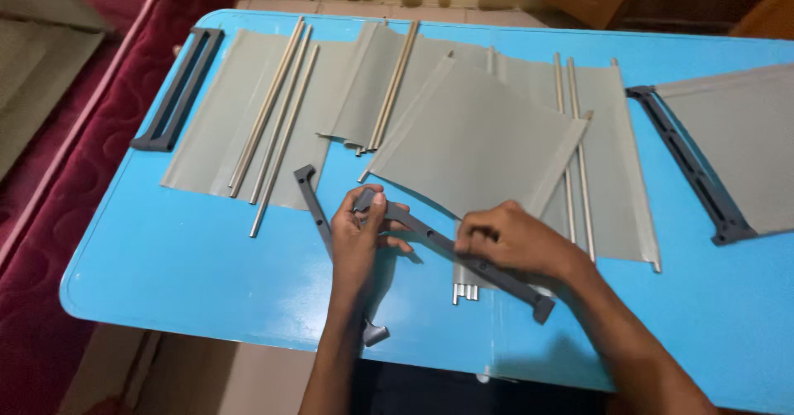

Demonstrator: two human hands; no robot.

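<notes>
Now both hands grip one dark grey bracket [451, 254] lying slantwise near the table's [165, 274] six o'clock edge. Left hand [357, 237] pinches its upper end at ten o'clock; right hand [513, 243] presses closed over its middle, lower end poking out at four o'clock. Grey cloth [488, 146] with metal rods [273, 117] spreads toward twelve. Another bracket [313, 200] lies just beside the left hand.
</notes>
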